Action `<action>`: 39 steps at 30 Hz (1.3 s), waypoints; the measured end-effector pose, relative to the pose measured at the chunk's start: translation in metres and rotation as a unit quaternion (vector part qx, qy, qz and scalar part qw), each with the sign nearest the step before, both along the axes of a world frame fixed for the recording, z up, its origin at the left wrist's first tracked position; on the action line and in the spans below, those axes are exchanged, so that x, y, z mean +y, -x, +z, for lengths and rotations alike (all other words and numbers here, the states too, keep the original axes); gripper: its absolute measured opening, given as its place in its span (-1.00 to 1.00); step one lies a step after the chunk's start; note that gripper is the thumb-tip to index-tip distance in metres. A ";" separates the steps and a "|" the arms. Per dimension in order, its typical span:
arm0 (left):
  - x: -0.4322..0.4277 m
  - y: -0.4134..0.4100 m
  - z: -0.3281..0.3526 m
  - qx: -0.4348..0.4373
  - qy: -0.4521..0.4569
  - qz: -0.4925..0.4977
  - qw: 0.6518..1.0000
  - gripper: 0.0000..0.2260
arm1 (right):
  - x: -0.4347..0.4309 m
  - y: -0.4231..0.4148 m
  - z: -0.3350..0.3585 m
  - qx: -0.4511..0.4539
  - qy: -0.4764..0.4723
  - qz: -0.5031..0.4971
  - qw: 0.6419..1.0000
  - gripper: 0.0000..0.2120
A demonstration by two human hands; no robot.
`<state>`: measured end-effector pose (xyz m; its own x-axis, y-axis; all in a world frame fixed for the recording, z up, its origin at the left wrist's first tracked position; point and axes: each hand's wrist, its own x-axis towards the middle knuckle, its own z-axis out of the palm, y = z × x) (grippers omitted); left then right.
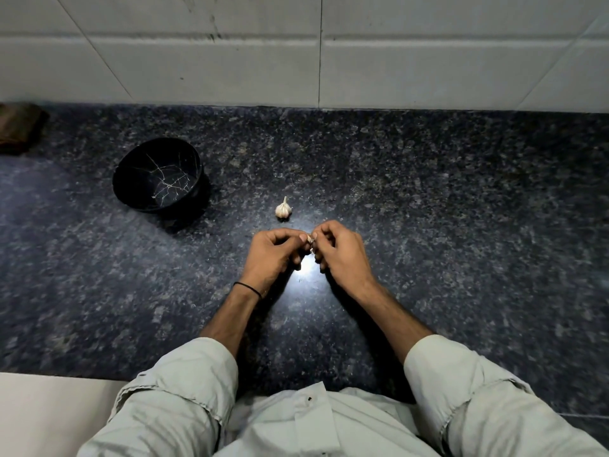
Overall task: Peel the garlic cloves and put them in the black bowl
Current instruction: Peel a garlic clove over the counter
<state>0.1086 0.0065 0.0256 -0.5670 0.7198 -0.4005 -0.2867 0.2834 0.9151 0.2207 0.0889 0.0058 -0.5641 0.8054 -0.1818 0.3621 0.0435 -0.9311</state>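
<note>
A small garlic clove [310, 239] is pinched between my left hand [275, 253] and my right hand [336, 250], just above the dark granite counter [428, 209]. Fingers of both hands curl round it and hide most of it. A white garlic bulb [283, 210] lies on the counter just beyond my hands. The black bowl [158, 174] stands at the far left of the bulb, tipped a little toward me, with pale crack-like lines inside and no cloves visible in it.
A white tiled wall [296, 51] closes off the back of the counter. A brown object [19, 127] sits at the far left edge. The counter's front edge runs by my body, with a pale surface [49, 413] below at the left.
</note>
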 end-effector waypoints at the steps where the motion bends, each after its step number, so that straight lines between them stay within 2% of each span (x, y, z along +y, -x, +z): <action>1: 0.000 0.001 -0.001 0.003 0.003 -0.006 1.000 -0.86 | 0.000 0.000 0.000 0.003 0.004 -0.005 1.000 -0.87; 7: -0.001 0.002 -0.001 -0.012 0.003 -0.004 1.000 -0.87 | -0.001 0.000 -0.002 0.000 -0.007 -0.027 1.000 -0.86; 12: -0.006 0.004 -0.003 -0.031 -0.024 0.086 0.996 -0.88 | -0.001 0.002 0.000 -0.034 -0.059 -0.012 0.998 -0.86; 16: -0.016 0.012 -0.008 0.060 -0.007 0.143 0.988 -0.92 | 0.003 0.003 0.001 -0.055 -0.103 0.035 0.993 -0.86; 21: -0.031 0.029 -0.026 0.253 0.032 0.105 0.961 -0.92 | 0.007 0.011 -0.001 -0.111 -0.166 0.059 0.978 -0.79; 24: -0.034 0.026 -0.029 0.320 0.033 0.079 0.944 -0.91 | 0.011 0.010 -0.003 -0.126 -0.176 0.074 0.973 -0.85; 28: -0.037 0.023 -0.031 0.335 0.015 0.077 0.939 -0.83 | 0.013 0.002 -0.002 -0.089 -0.184 0.124 0.971 -0.98; 32: -0.041 0.021 -0.029 0.333 0.003 0.075 0.940 -0.80 | 0.015 -0.004 0.001 -0.063 -0.209 0.145 0.965 -0.86; 39: -0.048 0.008 -0.022 0.359 0.025 0.059 0.931 -0.80 | 0.016 0.000 0.002 -0.182 -0.246 0.164 0.938 -0.82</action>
